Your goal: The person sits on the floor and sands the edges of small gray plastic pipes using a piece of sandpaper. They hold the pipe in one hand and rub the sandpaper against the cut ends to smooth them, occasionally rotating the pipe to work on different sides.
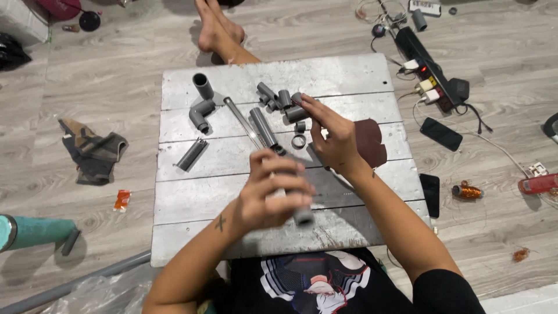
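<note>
Our left hand (272, 195) is clamped around a short grey pipe piece (302, 215), held just above the near edge of the grey board (349, 72). Our right hand (332, 139) reaches forward, fingers spread and holding nothing, touching a grey fitting (295, 112) in the cluster beyond. We judge a part is being chosen; seating it calls for lining up its socket squarely. An elbow fitting (200, 113) lies farther left.

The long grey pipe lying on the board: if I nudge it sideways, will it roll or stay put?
The pipe is round and lies flat on the smooth board, so it would probably roll. It looks like rigid plastic, likely stiff and light. Fittings beside its far end and the thin rod alongside may stop it soon. The right hand hovers nearby.
</note>
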